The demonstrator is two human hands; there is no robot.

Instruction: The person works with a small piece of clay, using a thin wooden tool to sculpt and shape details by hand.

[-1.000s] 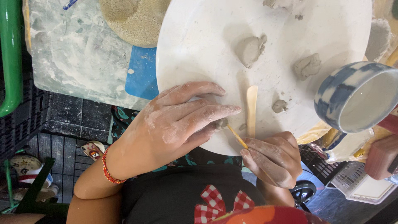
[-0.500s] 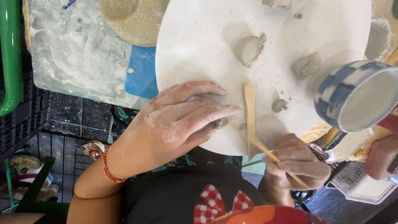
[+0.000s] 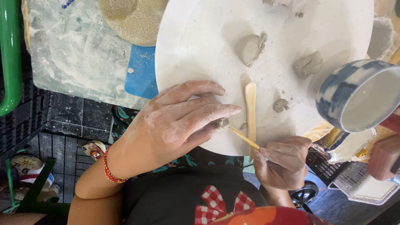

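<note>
**Grip state**
- Left hand (image 3: 183,116): fingers extended, tips pinched on a small clay piece (image 3: 223,123) at the near rim of the round white board (image 3: 200,41).
- Right hand (image 3: 283,164): closed around a thin wooden stick (image 3: 243,138), tip touching the clay piece.

**Likely faults and causes**
- Crushing or smearing of the clay piece: too much fingertip pressure on soft material.
- Piercing or tearing: stick pushed in too steeply or too deep.
- Loss of the piece over the rim and onto the lap below: position right at the board's near edge, with a sideways push from the stick.
- Knocking of the flat wooden modelling tool (image 3: 251,112): lying just beside the piece, partly over the rim, directly in the stick's line.
- Tipping of the blue-and-white bowl (image 3: 358,100): tilted at the board's right edge, near the right forearm; contents not discernible.

**Surface**
- Board pale, dusty, smeared with dried clay.
- Three grey clay lumps on it: one upper centre (image 3: 250,48), one to the right (image 3: 308,64), one small, near the flat tool (image 3: 281,105); all well apart from the worked piece.
- Under the board: grey stained slab (image 3: 75,54), blue mat (image 3: 141,77), sandy round disc (image 3: 133,18).

**Room**
- Green pipe (image 3: 10,54) at far left.
- Dark slatted flooring below, shoes on it.
- White mesh basket (image 3: 366,187) at lower right.
</note>
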